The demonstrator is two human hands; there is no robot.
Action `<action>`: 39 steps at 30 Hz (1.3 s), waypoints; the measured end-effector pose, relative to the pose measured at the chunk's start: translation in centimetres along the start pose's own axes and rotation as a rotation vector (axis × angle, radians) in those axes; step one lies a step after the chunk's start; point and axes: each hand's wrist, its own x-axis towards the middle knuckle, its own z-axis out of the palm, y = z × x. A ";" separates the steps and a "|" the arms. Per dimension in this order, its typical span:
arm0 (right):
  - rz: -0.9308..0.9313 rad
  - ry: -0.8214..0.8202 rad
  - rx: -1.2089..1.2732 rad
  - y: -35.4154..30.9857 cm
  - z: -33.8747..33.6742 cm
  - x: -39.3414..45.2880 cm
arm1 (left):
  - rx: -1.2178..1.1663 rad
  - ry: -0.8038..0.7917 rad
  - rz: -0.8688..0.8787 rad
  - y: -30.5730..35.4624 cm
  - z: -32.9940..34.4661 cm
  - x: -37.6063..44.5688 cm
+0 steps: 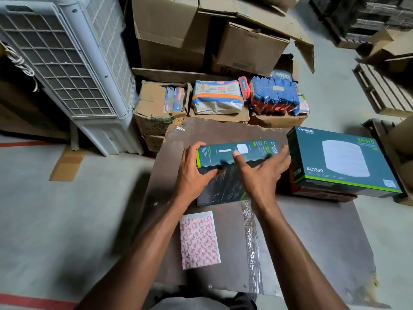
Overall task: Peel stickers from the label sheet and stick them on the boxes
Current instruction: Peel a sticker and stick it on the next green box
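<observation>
A dark green Omada box (223, 180) stands tilted on edge in the middle of the brown board (312, 231). My left hand (194, 171) grips its left end, thumb on the near face and fingers over the top. My right hand (261, 173) is spread open with straight fingers against the box's right part, the index fingertip on its upper side by a white sticker (242, 148). A pink-gridded label sheet (199, 240) lies flat on the board near my left forearm. A second, larger Omada box (342, 162) lies flat at the right, on top of a red box (321, 194).
A white air cooler (67, 63) stands at the back left. Cardboard cartons (250, 48) and packs of goods (218, 97) line the far edge of the board. Wooden pallets (384, 90) lie at the right. A clear tape strip (252, 242) runs down the board.
</observation>
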 end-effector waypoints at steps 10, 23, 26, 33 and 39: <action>0.519 -0.144 0.348 -1.3 5.5 4.6 | -0.087 0.190 -0.061 2.7 3.0 -4.2; -0.018 -0.124 -0.731 -3.3 5.0 2.8 | -0.282 0.111 -0.086 5.2 6.0 -8.6; -0.094 -0.180 -0.928 -2.8 4.5 2.8 | -0.317 0.048 -0.111 5.5 6.4 -9.3; -0.164 -0.198 -0.988 -0.8 2.5 3.0 | -0.309 -0.219 -0.030 4.1 6.7 -10.1; -0.355 -0.201 -1.074 1.5 0.8 1.9 | -0.320 -0.247 -0.032 2.4 5.8 -10.5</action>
